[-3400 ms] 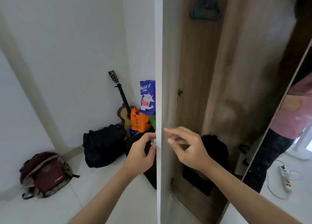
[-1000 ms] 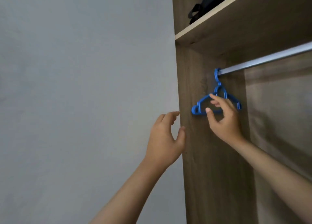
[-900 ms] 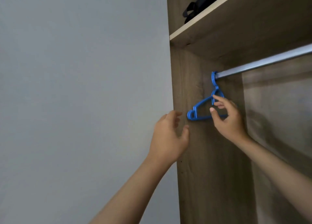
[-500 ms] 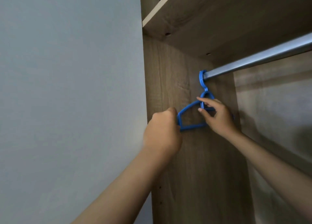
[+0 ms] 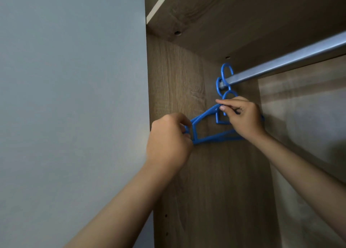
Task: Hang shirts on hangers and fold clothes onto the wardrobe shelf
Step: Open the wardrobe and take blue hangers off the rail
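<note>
Two blue plastic hangers (image 5: 211, 137) hang together from the left end of the metal wardrobe rail (image 5: 292, 60), their hooks side by side, one raised above the rail. My left hand (image 5: 168, 141) grips the hangers' left shoulder end. My right hand (image 5: 241, 116) pinches the hangers near the neck, thumb and forefinger on the upper bar. No shirts or other clothes are in view.
The wooden wardrobe side panel (image 5: 177, 79) stands right behind the hangers. A wooden shelf (image 5: 224, 10) runs just above the rail. A plain grey wall (image 5: 71, 98) fills the left half of the view. The wardrobe's back panel (image 5: 303, 116) lies to the right.
My left hand moved from the wardrobe's side edge onto the hangers' left end and gripped it. One hanger's hook has risen above the rail. The view has come closer.
</note>
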A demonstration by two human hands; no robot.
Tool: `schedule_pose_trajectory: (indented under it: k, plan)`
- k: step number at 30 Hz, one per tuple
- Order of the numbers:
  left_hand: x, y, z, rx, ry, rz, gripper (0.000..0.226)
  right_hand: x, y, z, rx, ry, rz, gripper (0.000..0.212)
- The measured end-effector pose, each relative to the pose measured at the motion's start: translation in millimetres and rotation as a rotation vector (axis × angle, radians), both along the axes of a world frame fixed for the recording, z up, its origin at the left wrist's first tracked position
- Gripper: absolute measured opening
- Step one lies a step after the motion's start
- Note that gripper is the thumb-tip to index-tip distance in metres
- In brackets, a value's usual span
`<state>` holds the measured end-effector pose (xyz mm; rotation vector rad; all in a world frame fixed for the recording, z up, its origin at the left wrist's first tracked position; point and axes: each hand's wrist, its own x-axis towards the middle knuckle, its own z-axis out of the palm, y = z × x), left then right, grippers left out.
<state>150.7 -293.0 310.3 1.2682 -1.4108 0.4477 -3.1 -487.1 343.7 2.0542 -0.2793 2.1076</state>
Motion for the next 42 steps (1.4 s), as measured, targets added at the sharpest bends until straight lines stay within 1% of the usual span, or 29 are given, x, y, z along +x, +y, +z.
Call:
schedule_pose_trajectory:
  k: [2,4,8,12,16,19,24,28,29,38,42]
  plan:
    - [-1,1,4,-0.007,0.057,-0.041,0.025,-4,4,4,-0.016,-0.003,0.024,0.029]
    - [-1,2,6,-0.004,0.075,-0.060,0.026,-8,8,7,-0.029,0.003,0.036,0.030]
    - [-1,11,7,0.002,0.049,-0.063,0.031,-10,14,7,-0.043,0.002,0.057,0.029]
    - [-3,34,0,-0.023,0.027,-0.031,0.032,-3,30,-7,-0.090,-0.041,0.062,0.026]
    - [8,67,-12,-0.064,-0.045,0.070,0.037,13,62,-25,-0.139,-0.070,0.099,0.021]
    - [23,106,-23,-0.032,-0.082,0.162,0.037,35,103,-38,-0.153,-0.067,0.150,0.023]
    - [46,216,-45,0.013,-0.111,0.283,0.037,90,200,-61,-0.123,-0.049,0.316,0.022]
    - [63,325,-61,0.106,-0.118,0.433,0.047,140,305,-84,-0.088,0.025,0.486,0.020]
    - [65,340,-64,0.137,-0.109,0.448,0.050,149,322,-89,-0.072,0.040,0.500,0.020]
    - [91,595,-109,0.272,0.064,0.767,0.061,254,555,-144,-0.005,0.178,0.918,0.023]
    - [97,689,-130,0.250,0.138,0.932,0.061,295,654,-166,0.001,0.248,1.124,0.029]
